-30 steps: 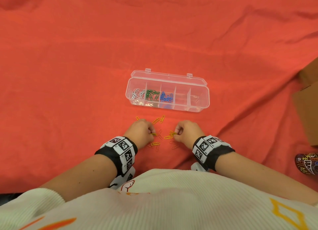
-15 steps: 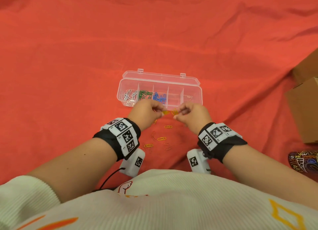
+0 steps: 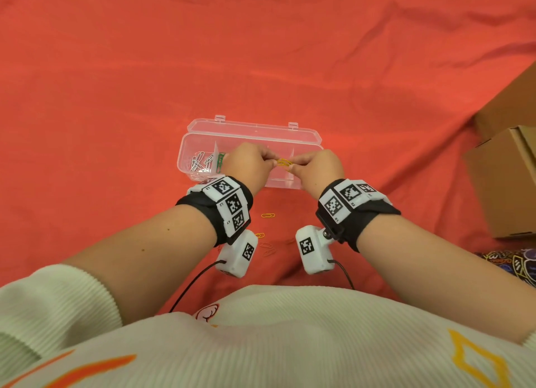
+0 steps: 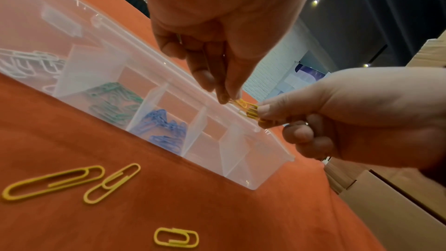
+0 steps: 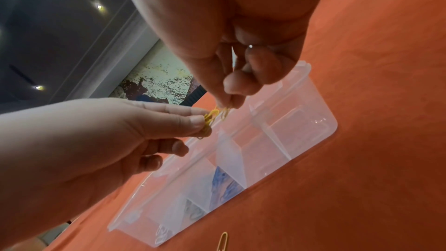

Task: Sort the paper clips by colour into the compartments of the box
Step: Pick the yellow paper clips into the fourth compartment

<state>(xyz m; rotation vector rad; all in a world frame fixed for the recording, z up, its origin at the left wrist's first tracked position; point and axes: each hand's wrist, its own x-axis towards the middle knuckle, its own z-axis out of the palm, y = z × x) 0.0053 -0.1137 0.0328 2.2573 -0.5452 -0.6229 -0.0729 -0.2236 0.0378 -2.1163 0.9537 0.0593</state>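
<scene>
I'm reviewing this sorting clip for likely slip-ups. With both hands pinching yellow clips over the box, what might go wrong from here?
1. The left hand and right hand pinch one tangled bunch of yellow clips; they may snag and scatter on release.
2. The bunch hangs beside the blue clips, so some could drop into that compartment of the box.
3. Loose yellow clips on the red cloth lie under the wrists and could be missed.
</scene>
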